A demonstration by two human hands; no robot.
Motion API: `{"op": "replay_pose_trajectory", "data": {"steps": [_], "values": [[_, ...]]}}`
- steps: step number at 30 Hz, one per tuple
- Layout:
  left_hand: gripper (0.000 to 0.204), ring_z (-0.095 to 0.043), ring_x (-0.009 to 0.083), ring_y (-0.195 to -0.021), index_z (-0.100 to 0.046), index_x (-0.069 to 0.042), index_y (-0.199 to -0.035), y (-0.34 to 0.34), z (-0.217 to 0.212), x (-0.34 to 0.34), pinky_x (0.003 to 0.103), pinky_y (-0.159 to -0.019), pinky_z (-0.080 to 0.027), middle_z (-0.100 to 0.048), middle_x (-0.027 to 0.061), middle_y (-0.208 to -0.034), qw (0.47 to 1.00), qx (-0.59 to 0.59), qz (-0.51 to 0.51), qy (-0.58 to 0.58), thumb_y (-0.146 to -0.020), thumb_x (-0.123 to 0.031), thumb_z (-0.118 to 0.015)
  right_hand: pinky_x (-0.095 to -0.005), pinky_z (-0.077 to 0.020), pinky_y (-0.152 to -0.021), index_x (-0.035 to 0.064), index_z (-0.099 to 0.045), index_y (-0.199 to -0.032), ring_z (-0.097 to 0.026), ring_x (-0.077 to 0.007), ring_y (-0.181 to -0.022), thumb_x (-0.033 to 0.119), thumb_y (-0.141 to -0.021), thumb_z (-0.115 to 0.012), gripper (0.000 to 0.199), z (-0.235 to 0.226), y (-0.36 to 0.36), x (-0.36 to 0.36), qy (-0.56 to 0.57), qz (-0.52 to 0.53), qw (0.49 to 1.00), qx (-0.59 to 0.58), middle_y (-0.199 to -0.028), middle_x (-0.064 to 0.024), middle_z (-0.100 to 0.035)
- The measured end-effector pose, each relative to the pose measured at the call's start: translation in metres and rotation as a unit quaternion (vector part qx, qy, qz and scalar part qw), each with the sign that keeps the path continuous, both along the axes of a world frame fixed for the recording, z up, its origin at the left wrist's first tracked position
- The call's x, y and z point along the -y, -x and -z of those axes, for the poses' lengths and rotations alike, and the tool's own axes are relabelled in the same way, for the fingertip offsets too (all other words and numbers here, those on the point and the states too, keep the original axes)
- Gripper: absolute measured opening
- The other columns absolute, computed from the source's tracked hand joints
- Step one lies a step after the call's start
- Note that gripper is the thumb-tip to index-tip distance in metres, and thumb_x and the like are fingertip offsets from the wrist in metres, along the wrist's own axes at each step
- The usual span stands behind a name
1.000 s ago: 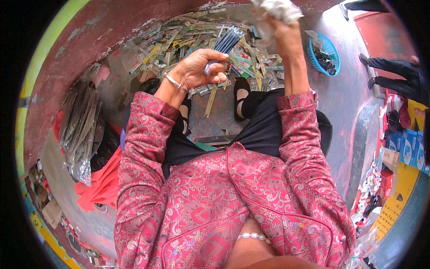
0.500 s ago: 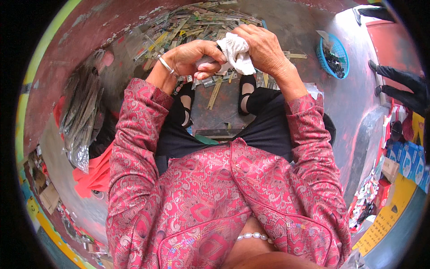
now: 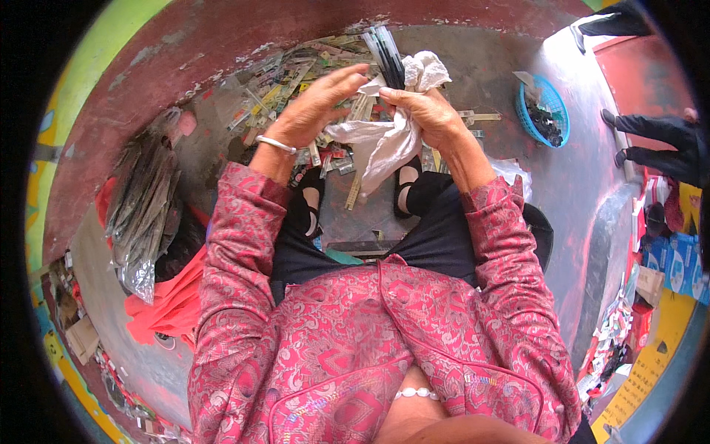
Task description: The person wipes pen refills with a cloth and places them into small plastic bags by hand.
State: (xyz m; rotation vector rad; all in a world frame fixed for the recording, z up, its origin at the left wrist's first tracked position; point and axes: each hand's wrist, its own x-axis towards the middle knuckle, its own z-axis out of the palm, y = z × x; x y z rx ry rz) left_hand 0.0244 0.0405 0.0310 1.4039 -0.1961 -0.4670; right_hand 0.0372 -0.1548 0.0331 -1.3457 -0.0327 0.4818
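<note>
My right hand (image 3: 431,117) grips a white cloth (image 3: 386,148), its thumb pressed on top. Part of the cloth bunches up above the fingers and the rest hangs down over my feet. A bundle of slim black pieces in clear plastic (image 3: 385,58) sticks up from the same hand, beside the bunched cloth; its lower end is hidden. My left hand (image 3: 314,109), with a white bangle at the wrist, is apart from the cloth. Its fingers are stretched out, slightly blurred, and nothing shows in them.
Flat strips and clear packets (image 3: 296,74) lie heaped on the floor along the wall. A blue basket (image 3: 565,111) with dark pieces stands to the right. At left are plastic-wrapped dark items (image 3: 137,192) and red cloth (image 3: 174,296). Another person's legs (image 3: 654,129) show far right.
Half a second ago both hands were together on the bunched cloth. Now my left hand has come away and opened, the cloth hangs loose, and the black bundle shows in my right hand.
</note>
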Motion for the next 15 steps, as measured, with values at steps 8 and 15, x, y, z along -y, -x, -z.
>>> {"op": "replay_pose_trajectory", "data": {"steps": [8,15], "values": [[0.029,-0.052,0.0123,-0.075,-0.055,-0.004,-0.091,0.002,-0.001,0.024,0.028,-0.072,-0.042,-0.055,0.0015,-0.082,0.990,-0.091,0.046,0.100,-0.083,-0.032,-0.057,-0.0244,-0.0422,-0.054,0.0014,-0.059,-0.085,-0.053,-0.0110,-0.064,0.012,-0.078,-0.061,0.013,0.006,0.021,-0.017,-0.008,-0.051,0.996,-0.071,-0.075,-0.0031,-0.057],[0.037,-0.049,0.0056,-0.062,-0.056,-0.002,-0.104,0.000,0.010,0.023,0.020,-0.053,-0.038,-0.058,-0.0002,-0.082,0.980,-0.129,0.002,0.153,-0.086,-0.035,-0.052,-0.0265,-0.0472,-0.058,0.0034,-0.054,-0.098,-0.057,-0.0137,-0.068,0.016,-0.082,-0.058,0.021,-0.009,0.026,-0.021,-0.030,-0.066,0.997,-0.027,-0.080,-0.0060,-0.059]]}}
